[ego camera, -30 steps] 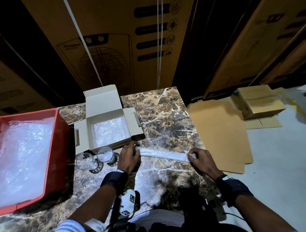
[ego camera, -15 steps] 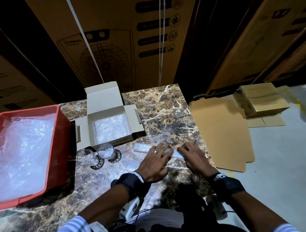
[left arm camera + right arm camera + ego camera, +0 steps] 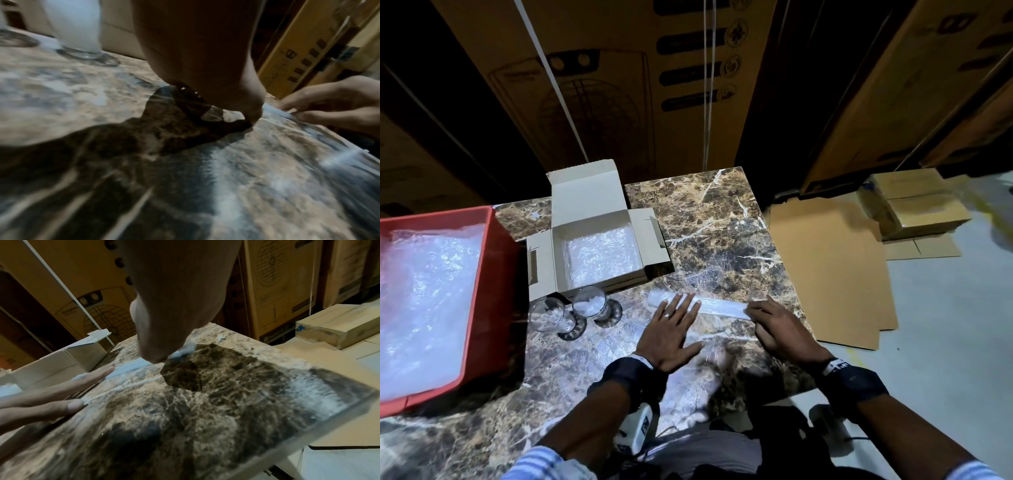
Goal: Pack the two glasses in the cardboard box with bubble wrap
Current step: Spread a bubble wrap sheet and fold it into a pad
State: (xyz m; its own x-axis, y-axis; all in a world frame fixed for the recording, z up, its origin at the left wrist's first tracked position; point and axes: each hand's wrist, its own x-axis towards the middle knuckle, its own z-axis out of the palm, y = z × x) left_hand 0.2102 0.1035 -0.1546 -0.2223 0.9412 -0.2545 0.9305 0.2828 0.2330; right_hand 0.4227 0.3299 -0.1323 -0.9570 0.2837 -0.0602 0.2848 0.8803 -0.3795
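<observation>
I am looking down on a brown marble table [image 3: 715, 222] veined in white, with tall printed cartons standing behind it and flat cardboard sheets [image 3: 828, 270] lying on the pale floor to the right. At the far left a red plastic tray [image 3: 486, 308] is holding crinkled bubble wrap. Beside it the small cardboard box [image 3: 599, 219] is sitting open, flaps spread, a shiny square of wrap lining its bottom. Just in front of the box the two glasses [image 3: 565, 313] are standing upright, touching or nearly so, each with white filling inside. My left hand [image 3: 671, 330] is lying flat, fingers straight and spread, fingertips pressing on a rolled strip of bubble wrap [image 3: 719, 308] stretched across the table. My right hand [image 3: 779, 327] is curling its fingers onto the strip's right end. The left wrist view is showing the right hand's fingers [image 3: 320, 104] pinching that end; the right wrist view is showing the left hand's fingers [image 3: 61, 392] laid flat.
</observation>
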